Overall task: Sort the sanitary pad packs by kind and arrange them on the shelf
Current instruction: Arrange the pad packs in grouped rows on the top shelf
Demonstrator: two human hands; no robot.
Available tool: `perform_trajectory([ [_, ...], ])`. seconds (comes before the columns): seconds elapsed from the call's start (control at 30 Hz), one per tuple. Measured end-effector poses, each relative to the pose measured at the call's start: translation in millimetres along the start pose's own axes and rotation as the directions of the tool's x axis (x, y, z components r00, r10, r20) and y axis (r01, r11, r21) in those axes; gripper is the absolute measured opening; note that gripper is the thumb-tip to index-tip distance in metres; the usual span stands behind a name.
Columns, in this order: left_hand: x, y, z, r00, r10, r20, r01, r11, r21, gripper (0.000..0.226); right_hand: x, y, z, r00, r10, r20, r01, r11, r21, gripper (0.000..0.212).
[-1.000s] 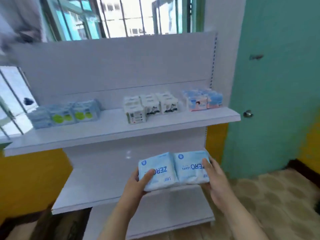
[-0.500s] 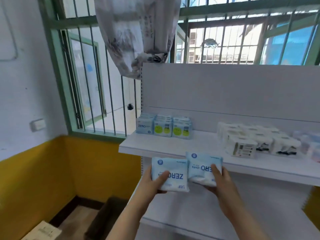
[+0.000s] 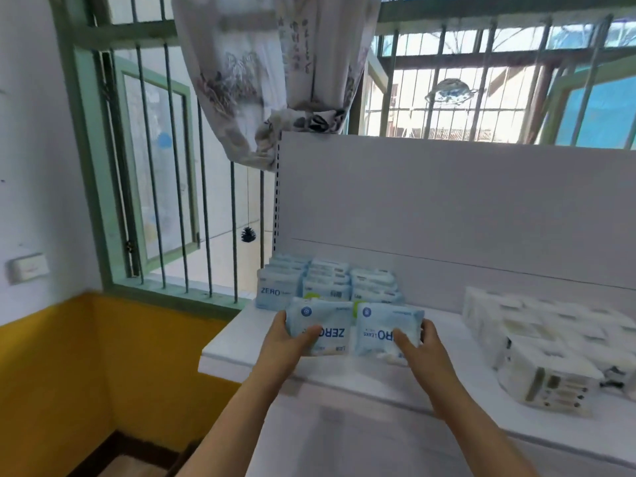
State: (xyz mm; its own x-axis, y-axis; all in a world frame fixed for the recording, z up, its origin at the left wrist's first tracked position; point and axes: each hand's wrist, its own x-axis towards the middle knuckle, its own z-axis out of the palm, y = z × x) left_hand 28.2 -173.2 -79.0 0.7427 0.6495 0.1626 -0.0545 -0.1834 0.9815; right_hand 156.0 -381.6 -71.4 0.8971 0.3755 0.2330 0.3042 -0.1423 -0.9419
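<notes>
Two light-blue ZERO pad packs are held side by side, upside down, over the left end of the white top shelf [image 3: 241,352]. My left hand [image 3: 287,344] grips the left pack [image 3: 327,325], thumb across its front. My right hand [image 3: 418,349] grips the right pack [image 3: 385,327] the same way. Just behind them stands a group of matching blue ZERO packs [image 3: 323,284] against the shelf's back panel. To the right on the same shelf lie several white packs [image 3: 537,349].
A barred window with a green frame [image 3: 103,201] and a knotted curtain [image 3: 268,80] lie left of and above the shelf. A yellow and white wall [image 3: 51,356] fills the left. A lower shelf board [image 3: 344,442] sits under my forearms.
My view has closed in on the left end of the top shelf. Both hands have carried the two packs up and forward, from below the shelf edge to just in front of the blue group.
</notes>
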Motion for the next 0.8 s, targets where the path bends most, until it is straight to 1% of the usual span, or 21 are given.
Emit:
perform_trajectory([
  [0.07, 40.4, -6.0, 0.2, 1.000, 0.015, 0.019, -0.017, 0.995, 0.100, 0.043, 33.0, 12.2, 2.2, 0.999, 0.012, 0.030, -0.009, 0.995, -0.101, 0.032],
  [0.17, 87.1, -12.4, -2.9, 0.998, 0.002, 0.069, -0.019, 0.970, 0.241, 0.039, 71.3, 29.0, 5.1, 0.998, 0.001, 0.064, 0.015, 0.968, -0.252, 0.034],
  [0.2, 99.7, -16.0, -3.2, 0.998, 0.010, 0.059, -0.026, 0.958, 0.284, 0.040, 81.3, 33.9, 6.3, 0.997, -0.016, 0.074, 0.038, 0.954, -0.299, 0.034],
  [0.27, 121.8, -26.2, -4.1, 0.999, 0.048, -0.015, -0.039, 0.928, 0.372, 0.049, 94.5, 38.5, 10.6, 0.996, -0.038, 0.078, 0.062, 0.942, -0.331, 0.036],
  [0.3, 129.7, -32.3, -2.5, 0.996, 0.069, -0.051, -0.044, 0.920, 0.390, 0.053, 98.3, 40.5, 12.7, 0.997, -0.032, 0.067, 0.051, 0.947, -0.317, 0.038],
  [0.33, 133.3, -34.2, 1.2, 0.995, 0.069, -0.071, -0.038, 0.927, 0.373, 0.055, 100.9, 42.1, 14.8, 0.999, -0.023, 0.048, 0.036, 0.956, -0.293, 0.042],
  [0.4, 135.3, -38.9, 9.8, 0.995, 0.055, -0.084, -0.021, 0.935, 0.355, 0.058, 102.1, 44.4, 18.8, 1.000, -0.030, -0.001, 0.029, 0.969, -0.245, 0.052],
  [0.43, 136.2, -40.4, 13.7, 0.995, 0.064, -0.079, -0.030, 0.927, 0.373, 0.057, 102.4, 45.1, 20.5, 0.999, -0.045, -0.024, 0.038, 0.970, -0.239, 0.056],
  [0.47, 137.3, -42.6, 16.9, 0.995, 0.069, -0.067, -0.038, 0.924, 0.382, 0.055, 102.3, 44.5, 21.4, 0.998, -0.063, -0.029, 0.053, 0.965, -0.258, 0.060],
  [0.53, 138.0, -43.6, 21.7, 0.995, 0.084, -0.059, -0.053, 0.915, 0.401, 0.051, 101.2, 39.5, 23.6, 0.996, -0.084, 0.011, 0.083, 0.933, -0.350, 0.069],
  [0.6, 140.7, -44.2, 22.2, 0.996, 0.079, -0.051, -0.049, 0.898, 0.438, 0.048, 101.4, 35.4, 26.2, 0.997, -0.065, 0.049, 0.080, 0.900, -0.429, 0.075],
  [0.67, 142.9, -40.6, 21.3, 0.998, 0.060, -0.016, -0.045, 0.883, 0.467, 0.050, 105.6, 33.0, 28.5, 0.997, -0.047, 0.055, 0.066, 0.891, -0.449, 0.078],
  [0.7, 142.7, -36.9, 20.0, 0.999, 0.045, 0.007, -0.043, 0.877, 0.479, 0.057, 107.5, 31.6, 29.4, 0.998, -0.031, 0.048, 0.049, 0.894, -0.446, 0.078],
  [0.73, 143.0, -32.4, 18.1, 0.999, 0.047, 0.024, -0.053, 0.873, 0.485, 0.070, 108.6, 29.2, 30.2, 0.999, -0.025, 0.036, 0.038, 0.899, -0.437, 0.077],
  [0.8, 142.3, -20.1, 12.6, 0.992, 0.119, 0.039, -0.121, 0.832, 0.542, 0.098, 109.4, 24.4, 30.8, 1.000, -0.029, 0.012, 0.031, 0.902, -0.431, 0.075],
])
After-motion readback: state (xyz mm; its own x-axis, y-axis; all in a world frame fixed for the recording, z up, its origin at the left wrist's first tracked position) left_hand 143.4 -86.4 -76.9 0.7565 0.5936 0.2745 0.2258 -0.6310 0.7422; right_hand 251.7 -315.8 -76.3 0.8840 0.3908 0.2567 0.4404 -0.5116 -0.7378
